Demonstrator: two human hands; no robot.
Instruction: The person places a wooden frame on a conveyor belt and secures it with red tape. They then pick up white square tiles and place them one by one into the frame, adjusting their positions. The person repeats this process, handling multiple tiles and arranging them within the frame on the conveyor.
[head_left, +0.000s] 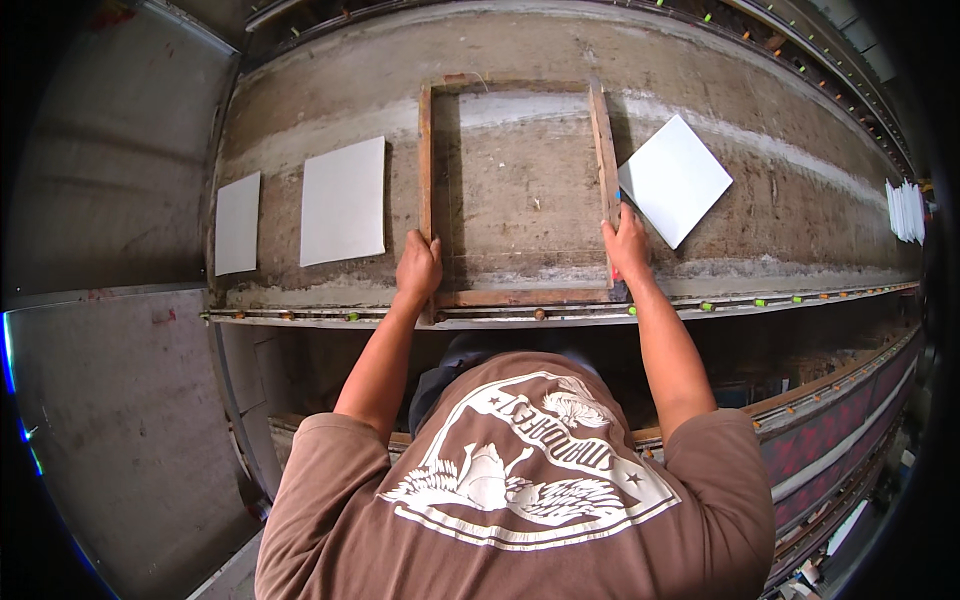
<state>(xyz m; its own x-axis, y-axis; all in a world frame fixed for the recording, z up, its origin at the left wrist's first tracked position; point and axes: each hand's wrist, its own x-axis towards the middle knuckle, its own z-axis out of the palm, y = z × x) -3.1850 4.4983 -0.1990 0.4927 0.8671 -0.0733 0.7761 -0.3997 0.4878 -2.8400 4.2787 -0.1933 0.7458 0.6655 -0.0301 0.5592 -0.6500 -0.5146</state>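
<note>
A rectangular wooden frame (426, 160) lies over the long stained table (520, 195), and the tabletop shows through its middle. My left hand (418, 264) is closed round the near end of its left bar. On the opposite side, my right hand (628, 243) grips the right bar, close to its near corner. Small blue and red marks show beside the right fingers; I cannot make out what they are. A white square sheet (677, 182) lies turned on its corner just right of the frame, touching or nearly touching the bar.
Left of the frame lie a white sheet (343, 202) and another white sheet (238, 224). A stack of white sheets (905, 211) sits at the far right end. A rail with coloured clips (760, 302) runs along the near edge. Grey panels (120, 400) stand at left.
</note>
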